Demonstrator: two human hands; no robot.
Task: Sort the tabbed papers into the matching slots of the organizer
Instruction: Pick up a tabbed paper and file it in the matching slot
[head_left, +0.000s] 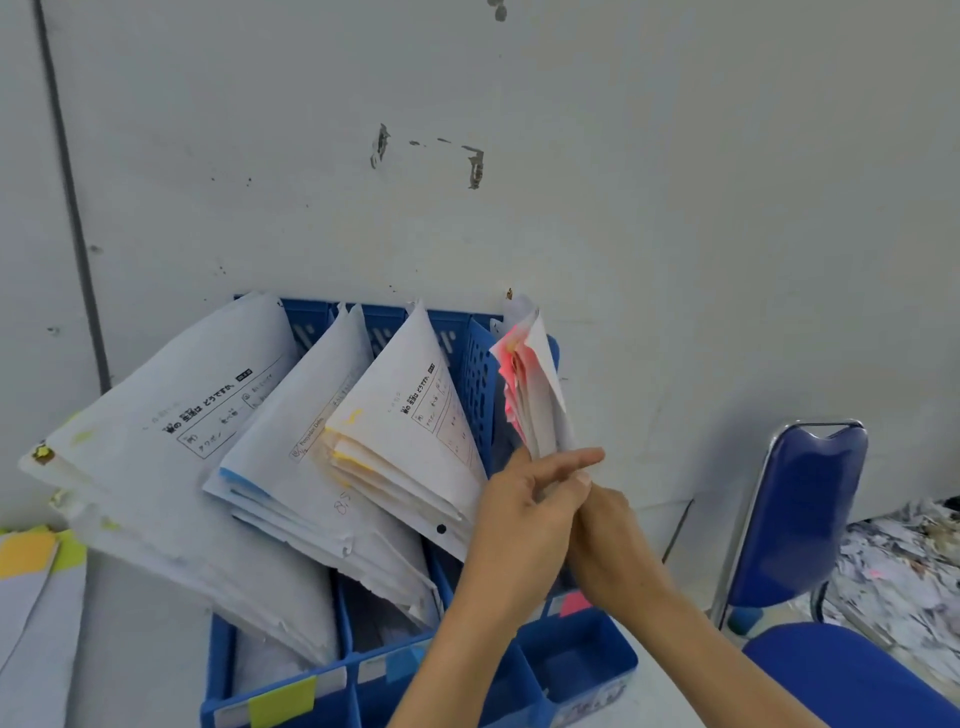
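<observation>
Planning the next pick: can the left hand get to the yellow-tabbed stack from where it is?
Probably yes. The left hand holds the pink-tabbed stack, one slot right of the yellow-tabbed stack, whose near edge lies bare beside the hand. It would first have to release the pink one.

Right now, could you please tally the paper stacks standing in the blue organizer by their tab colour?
Yellow-green-tabbed stack: 1
Blue-tabbed stack: 1
Yellow-tabbed stack: 1
Pink-tabbed stack: 1
Total: 4
</observation>
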